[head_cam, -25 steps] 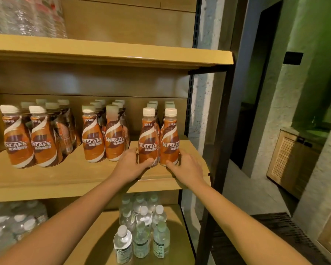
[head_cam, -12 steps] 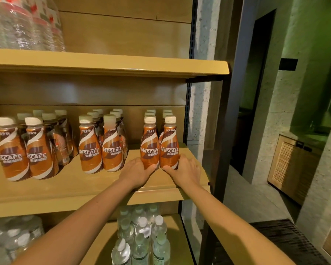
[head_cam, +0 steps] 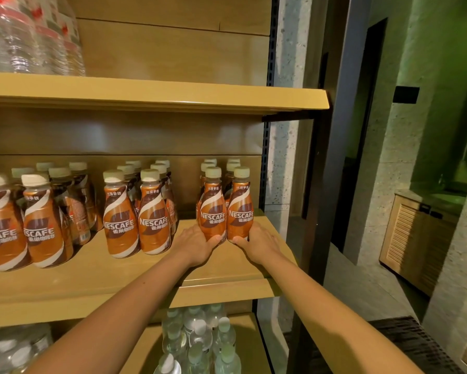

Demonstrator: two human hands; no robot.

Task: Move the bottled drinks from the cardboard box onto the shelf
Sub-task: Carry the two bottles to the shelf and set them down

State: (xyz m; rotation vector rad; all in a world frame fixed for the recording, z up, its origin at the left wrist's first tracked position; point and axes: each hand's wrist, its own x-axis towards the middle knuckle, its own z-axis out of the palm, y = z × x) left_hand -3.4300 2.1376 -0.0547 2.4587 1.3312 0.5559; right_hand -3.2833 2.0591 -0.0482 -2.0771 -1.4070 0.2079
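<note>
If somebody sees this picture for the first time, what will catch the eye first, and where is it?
First, the left hand and right hand, gripping the bases of the left coffee bottle and right coffee bottle at the right end of the middle shelf. Next, the orange bottle groups standing further left on it.

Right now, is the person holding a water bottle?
No, the left hand grips the left coffee bottle and the right hand grips the right coffee bottle, both on the shelf.
</note>
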